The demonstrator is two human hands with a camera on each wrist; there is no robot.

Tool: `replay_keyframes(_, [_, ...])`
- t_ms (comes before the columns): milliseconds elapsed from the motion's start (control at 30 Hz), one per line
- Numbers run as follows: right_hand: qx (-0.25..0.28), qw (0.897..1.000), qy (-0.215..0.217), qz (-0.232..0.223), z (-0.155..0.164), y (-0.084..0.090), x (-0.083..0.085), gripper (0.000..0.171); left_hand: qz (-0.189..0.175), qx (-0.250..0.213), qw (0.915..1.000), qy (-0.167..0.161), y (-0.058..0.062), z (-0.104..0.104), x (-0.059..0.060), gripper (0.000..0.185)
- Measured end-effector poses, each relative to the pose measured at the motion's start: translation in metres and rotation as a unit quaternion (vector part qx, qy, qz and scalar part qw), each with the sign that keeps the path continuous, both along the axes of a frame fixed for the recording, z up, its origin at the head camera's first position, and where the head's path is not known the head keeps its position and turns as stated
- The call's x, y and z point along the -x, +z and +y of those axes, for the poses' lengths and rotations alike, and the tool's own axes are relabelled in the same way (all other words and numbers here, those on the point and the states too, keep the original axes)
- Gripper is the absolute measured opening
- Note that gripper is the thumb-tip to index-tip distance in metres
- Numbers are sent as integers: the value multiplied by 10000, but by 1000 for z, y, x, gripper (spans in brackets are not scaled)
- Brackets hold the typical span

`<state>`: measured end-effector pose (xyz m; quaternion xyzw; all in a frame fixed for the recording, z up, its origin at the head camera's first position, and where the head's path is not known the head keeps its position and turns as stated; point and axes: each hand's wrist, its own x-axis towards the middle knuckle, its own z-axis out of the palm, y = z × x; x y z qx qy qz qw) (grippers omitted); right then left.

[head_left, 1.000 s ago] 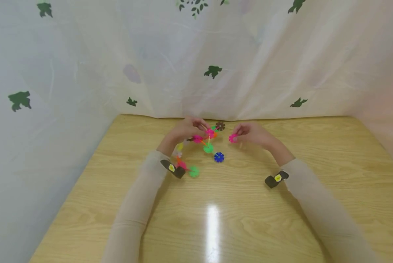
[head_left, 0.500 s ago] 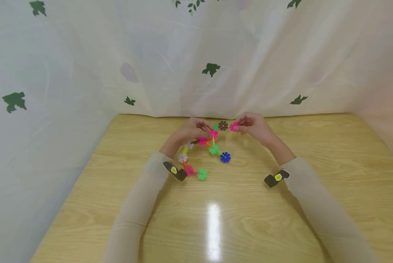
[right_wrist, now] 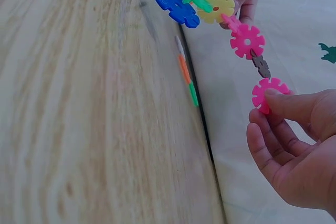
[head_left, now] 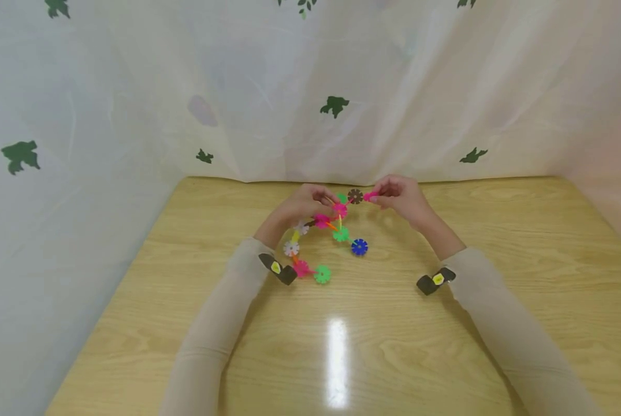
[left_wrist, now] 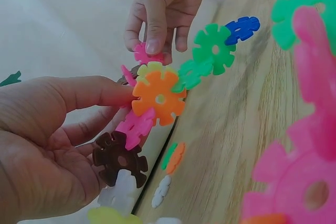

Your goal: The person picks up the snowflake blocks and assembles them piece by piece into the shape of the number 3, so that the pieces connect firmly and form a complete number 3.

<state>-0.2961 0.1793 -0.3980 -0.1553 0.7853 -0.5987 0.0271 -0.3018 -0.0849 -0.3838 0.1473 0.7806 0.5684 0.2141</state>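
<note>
A chain of slotted plastic discs (head_left: 339, 222) in pink, green, blue, white and orange hangs from my left hand (head_left: 324, 203) over the wooden table (head_left: 341, 346). My left thumb and fingers pinch it near an orange disc (left_wrist: 157, 98). At the chain's far end sits a brown disc (head_left: 354, 196). My right hand (head_left: 376, 196) pinches a loose pink disc (right_wrist: 268, 94) and holds it edge to edge against that brown disc (right_wrist: 261, 64). The chain's lower end, with a green disc (head_left: 322, 274), lies near my left wrist.
A white cloth with green leaf prints (head_left: 336, 107) hangs behind and to the left of the table. A few loose discs (right_wrist: 186, 77) lie at the table's far edge against the cloth. Bare tabletop spreads toward me and to the right.
My right hand has carried the pink disc up and left, from beside the chain to the brown disc at its end. The chain in my left hand shifted slightly right.
</note>
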Motion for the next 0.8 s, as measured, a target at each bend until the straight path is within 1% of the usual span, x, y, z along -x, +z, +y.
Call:
replay_keyframes(200, [55, 9999, -14, 127, -2, -2, 1, 9, -19, -10, 10000, -3, -1, 1, 0, 24])
replay_keyframes(333, [83, 9998, -28, 195, -3, -3, 0, 7, -32, 47, 10000, 18, -1, 1, 0, 25])
replay_keyframes(600, [25, 9994, -52, 344, -5, -3, -1, 7, -6, 144, 9999, 21, 0, 3, -1, 24])
replay_keyframes(800, [-8, 9992, 7, 411, -6, -3, -2, 16, 61, 46, 9998, -168, -2, 5, -2, 33])
